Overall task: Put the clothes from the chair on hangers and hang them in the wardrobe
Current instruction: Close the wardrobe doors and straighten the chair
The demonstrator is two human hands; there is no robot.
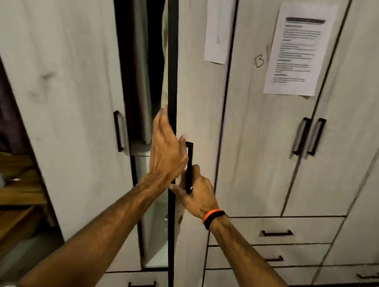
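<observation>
A pale wood-grain wardrobe fills the view. Its middle door (200,95) stands slightly ajar, with a dark gap (144,63) to its left where hanging clothes (135,73) show as grey and dark fabric. My right hand (198,190) grips the lower part of that door's black handle (189,165). My left hand (166,148) has straight fingers and rests against the door's black edge, just above the right hand. The chair and hangers are out of view.
The left wardrobe door (61,91) carries its own black handle (119,131). Two closed doors with paired handles (308,137) and a taped printed sheet (298,50) stand to the right. Drawers (276,233) run along the bottom. A wooden shelf (10,190) sits at far left.
</observation>
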